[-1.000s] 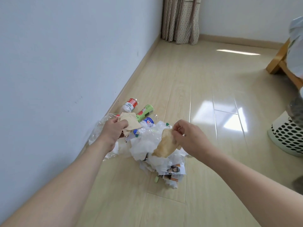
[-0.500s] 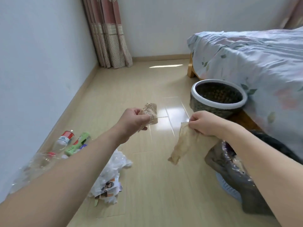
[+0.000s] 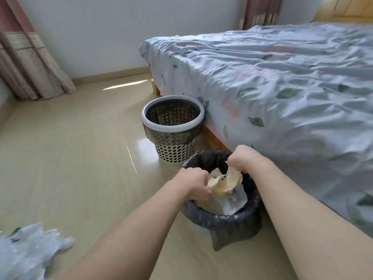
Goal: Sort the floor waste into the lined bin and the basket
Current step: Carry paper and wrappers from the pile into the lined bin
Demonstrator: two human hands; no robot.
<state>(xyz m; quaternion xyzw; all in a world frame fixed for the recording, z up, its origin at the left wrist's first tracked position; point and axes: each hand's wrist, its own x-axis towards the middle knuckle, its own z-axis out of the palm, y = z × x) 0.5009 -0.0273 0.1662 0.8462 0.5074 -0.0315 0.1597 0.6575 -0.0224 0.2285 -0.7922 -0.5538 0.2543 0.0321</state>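
Note:
A bin lined with a black bag [image 3: 218,216] stands on the floor beside the bed, with pale paper lying inside. Both my hands are over its mouth. My left hand [image 3: 193,183] pinches a crumpled tan paper scrap [image 3: 212,181]. My right hand [image 3: 242,158] grips a second stained tan scrap [image 3: 232,177] that hangs down into the bin. Just beyond stands a perforated white basket [image 3: 173,126] with a dark inner liner. A heap of white plastic and paper waste [image 3: 26,251] lies on the floor at the lower left.
A bed with a pale blue leaf-print cover [image 3: 282,87] fills the right side, its wooden frame right behind the bin. Patterned curtains [image 3: 30,63] hang in the far left corner. Light wooden floor [image 3: 70,158] stretches between the waste heap and the containers.
I turned right from the waste pile toward the bed. Both hands carried their tan scraps from mid-air to over the lined bin's mouth.

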